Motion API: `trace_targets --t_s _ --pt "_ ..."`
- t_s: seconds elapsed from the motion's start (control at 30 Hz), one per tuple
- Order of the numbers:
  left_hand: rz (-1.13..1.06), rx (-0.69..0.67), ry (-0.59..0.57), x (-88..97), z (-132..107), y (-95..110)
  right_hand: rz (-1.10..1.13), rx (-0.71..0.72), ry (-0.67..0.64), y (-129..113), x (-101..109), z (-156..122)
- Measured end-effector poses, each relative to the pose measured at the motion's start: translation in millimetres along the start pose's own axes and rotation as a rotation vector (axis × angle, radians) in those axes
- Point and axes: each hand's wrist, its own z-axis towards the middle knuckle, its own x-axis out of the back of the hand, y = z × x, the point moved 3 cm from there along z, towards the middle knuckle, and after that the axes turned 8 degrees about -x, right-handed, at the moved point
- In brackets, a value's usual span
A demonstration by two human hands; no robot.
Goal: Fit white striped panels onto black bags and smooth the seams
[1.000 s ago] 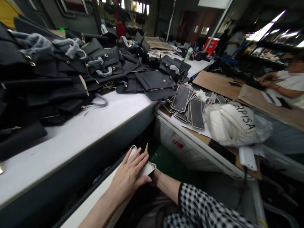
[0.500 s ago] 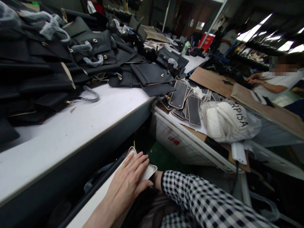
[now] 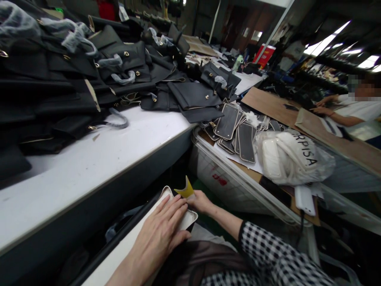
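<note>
My left hand (image 3: 162,228) lies flat, fingers stretched out, on a long white panel (image 3: 119,254) with a dark edge along its left side. The panel's far end has raised, pale rims and two pointed corners, beyond my fingertips. My right hand (image 3: 200,201) is closed on a thin yellow piece (image 3: 187,188) with a curved notch in its far end, just past the panel's end. The fingers of that hand are partly hidden behind the left fingertips, and what the yellow piece is I cannot make out.
Black bags (image 3: 125,59) with plastic-wrapped handles are heaped on the white table (image 3: 119,155). Dark rectangular pieces (image 3: 228,122) with pale edges lie stacked beside a clear plastic bag (image 3: 294,155). A white power bank-like box (image 3: 304,200) has a cable. Another person (image 3: 354,107) sits at the right.
My right hand has come out from beneath the panel's end and moved up and forward, bringing the yellow piece into view. My left hand stays on the panel.
</note>
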Motion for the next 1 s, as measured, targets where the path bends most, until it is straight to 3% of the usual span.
trace_targets --t_s 0.13,0.23,0.37,0.5,1.0 --pt "-0.040 -0.002 -0.025 -1.5 0 2 -0.119 -0.007 -0.123 10 68 -40" --pt "-0.073 0.000 -0.016 -1.4 0 3 -0.238 -0.039 -0.294 4 89 -74" --pt "-0.091 0.016 -0.006 -2.2 -1 3 -0.487 -0.005 -0.434 -16 74 -95" --pt "-0.074 0.008 -0.015 -5.8 -2 2 -0.563 -0.035 -0.490 -26 55 -95" --pt "-0.052 -0.014 0.029 -0.3 3 2 -0.565 -0.095 -0.388 -37 46 -103"
